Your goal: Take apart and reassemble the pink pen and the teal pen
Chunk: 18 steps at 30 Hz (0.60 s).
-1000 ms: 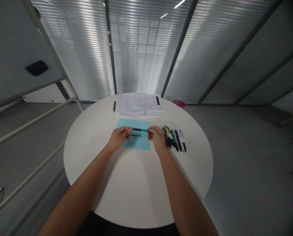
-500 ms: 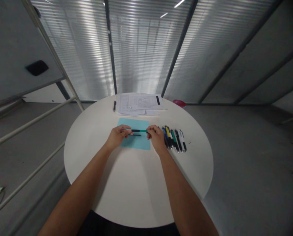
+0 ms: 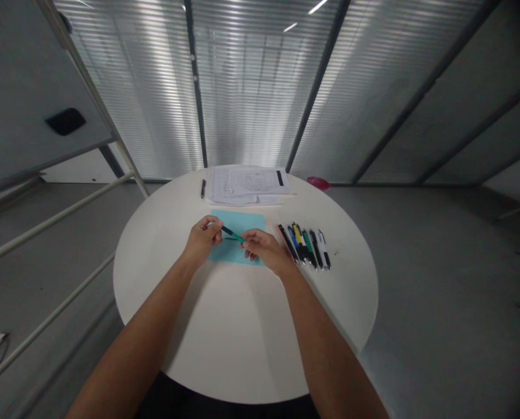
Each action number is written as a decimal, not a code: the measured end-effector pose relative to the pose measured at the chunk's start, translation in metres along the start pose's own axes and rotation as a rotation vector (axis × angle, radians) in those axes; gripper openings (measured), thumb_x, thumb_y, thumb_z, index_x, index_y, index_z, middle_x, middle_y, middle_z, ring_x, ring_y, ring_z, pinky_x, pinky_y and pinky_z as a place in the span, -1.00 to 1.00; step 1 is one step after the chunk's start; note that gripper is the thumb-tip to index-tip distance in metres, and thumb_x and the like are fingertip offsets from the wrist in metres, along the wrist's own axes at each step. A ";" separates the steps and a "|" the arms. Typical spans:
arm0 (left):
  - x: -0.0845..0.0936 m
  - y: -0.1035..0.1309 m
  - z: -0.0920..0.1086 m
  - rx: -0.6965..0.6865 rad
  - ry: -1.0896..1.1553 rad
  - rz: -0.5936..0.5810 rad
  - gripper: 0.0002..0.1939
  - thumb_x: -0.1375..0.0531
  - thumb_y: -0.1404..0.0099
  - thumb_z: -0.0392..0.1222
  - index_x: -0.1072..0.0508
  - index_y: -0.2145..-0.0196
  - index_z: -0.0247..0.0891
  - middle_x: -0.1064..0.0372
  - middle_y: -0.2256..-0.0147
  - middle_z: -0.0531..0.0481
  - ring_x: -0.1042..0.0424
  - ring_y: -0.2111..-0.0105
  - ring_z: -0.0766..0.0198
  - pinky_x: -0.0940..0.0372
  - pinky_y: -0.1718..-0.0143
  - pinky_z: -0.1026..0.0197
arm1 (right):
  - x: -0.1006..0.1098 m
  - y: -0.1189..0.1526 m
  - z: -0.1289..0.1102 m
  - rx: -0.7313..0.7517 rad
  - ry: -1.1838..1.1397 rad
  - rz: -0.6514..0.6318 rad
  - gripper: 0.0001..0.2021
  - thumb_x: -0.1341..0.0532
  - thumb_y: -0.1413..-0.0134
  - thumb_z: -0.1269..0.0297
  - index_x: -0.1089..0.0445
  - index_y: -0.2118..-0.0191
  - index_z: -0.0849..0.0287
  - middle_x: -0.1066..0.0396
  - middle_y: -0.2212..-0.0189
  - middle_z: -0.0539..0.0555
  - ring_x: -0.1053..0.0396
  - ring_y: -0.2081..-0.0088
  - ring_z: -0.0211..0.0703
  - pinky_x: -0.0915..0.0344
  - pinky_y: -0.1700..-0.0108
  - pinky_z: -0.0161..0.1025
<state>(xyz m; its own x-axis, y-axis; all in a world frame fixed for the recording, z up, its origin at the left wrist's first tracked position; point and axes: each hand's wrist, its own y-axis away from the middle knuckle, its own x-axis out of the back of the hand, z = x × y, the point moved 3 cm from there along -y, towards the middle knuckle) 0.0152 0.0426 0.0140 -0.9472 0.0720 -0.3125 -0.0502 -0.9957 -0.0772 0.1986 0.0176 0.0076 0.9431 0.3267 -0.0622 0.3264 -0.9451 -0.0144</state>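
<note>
Over a light blue sheet (image 3: 238, 254) on the round white table, a green and black pen (image 3: 234, 234) is held slanting down to the right. My left hand (image 3: 204, 237) pinches its black upper end. At the green lower end, my right hand (image 3: 263, 247) has its fingers closed on the pen. A thin dark item, partly hidden by the pen and fingers, lies on the blue sheet. Beside my right hand lies a row of several pens (image 3: 306, 247) in black, blue, yellow, green and white.
Printed papers (image 3: 246, 183) lie at the far side of the white table (image 3: 242, 331), with a dark pen (image 3: 203, 188) to their left. A whiteboard frame with rails (image 3: 59, 216) stands at the left. Something pink (image 3: 319, 183) shows beyond the table's far edge.
The green and black pen has gone from level to slanted. My right hand has moved left, uncovering more of the pen row, and my left hand has shifted slightly up and left.
</note>
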 end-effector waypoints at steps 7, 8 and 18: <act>-0.006 0.008 0.005 -0.037 -0.072 -0.082 -0.63 -0.33 -0.03 -0.10 -0.47 0.19 -0.26 -0.28 0.63 0.14 -0.24 0.62 0.44 -0.15 0.54 0.33 | -0.019 -0.001 0.002 0.047 0.123 -0.043 -0.81 -0.28 0.11 0.25 -0.45 0.29 0.16 -0.44 0.45 -0.02 -0.30 0.45 -0.29 -0.21 0.38 -0.33; -0.005 0.008 0.007 -0.038 -0.081 -0.091 -0.61 -0.33 -0.04 -0.10 -0.48 0.16 -0.26 -0.29 0.62 0.14 -0.24 0.61 0.43 -0.15 0.54 0.33 | -0.018 -0.002 0.002 0.072 0.132 -0.016 -0.83 -0.27 0.12 0.26 -0.44 0.32 0.16 -0.44 0.45 -0.03 -0.30 0.43 -0.29 -0.21 0.37 -0.32; 0.026 -0.002 0.020 -0.192 -0.163 0.333 -0.81 -0.18 -0.07 -0.16 -0.49 0.37 -0.28 -0.16 0.70 0.16 -0.13 0.69 0.44 0.02 0.67 0.36 | 0.015 0.002 -0.007 0.198 1.004 0.442 -0.88 -0.09 -0.03 0.39 -0.35 0.33 0.12 -0.40 0.41 0.05 -0.31 0.31 -0.11 -0.14 0.18 -0.20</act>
<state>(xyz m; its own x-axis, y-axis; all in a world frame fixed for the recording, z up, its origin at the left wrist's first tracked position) -0.0159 0.0450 0.0249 -0.9402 -0.2774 -0.1976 0.3125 -0.9333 -0.1768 0.2138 0.0207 0.0138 0.6261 -0.2665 0.7328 0.0177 -0.9347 -0.3550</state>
